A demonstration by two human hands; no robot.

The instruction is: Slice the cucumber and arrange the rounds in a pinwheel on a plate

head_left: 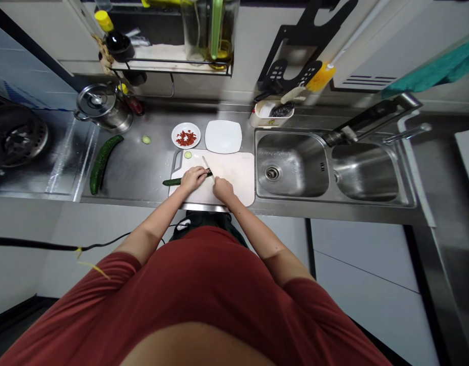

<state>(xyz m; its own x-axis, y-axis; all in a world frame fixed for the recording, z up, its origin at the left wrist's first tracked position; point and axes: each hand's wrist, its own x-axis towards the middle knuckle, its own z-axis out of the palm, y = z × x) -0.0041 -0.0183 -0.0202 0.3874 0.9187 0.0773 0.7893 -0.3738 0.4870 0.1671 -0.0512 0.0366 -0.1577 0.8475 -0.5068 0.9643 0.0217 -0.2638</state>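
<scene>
And here we are: the slim dark-green cucumber (172,182) is lying crosswise on the white, round-cornered cutting board (240,189), its left end poking past the board's edge. Even slices should be depending on tucked fingertips and a steady, upright blade. The left hand (194,177) is pinning the cucumber from above, fingers bunched over it; the right hand (222,189) is clenching the slender, pale-bladed knife (206,162), both forearms angling inward.

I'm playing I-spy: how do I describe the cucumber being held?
Left of the sinks lies a white cutting board. On it, under the left hand, is the straight cucumber, poking past the left edge. Unlike the curved cucumber farther left, it's held.
</scene>
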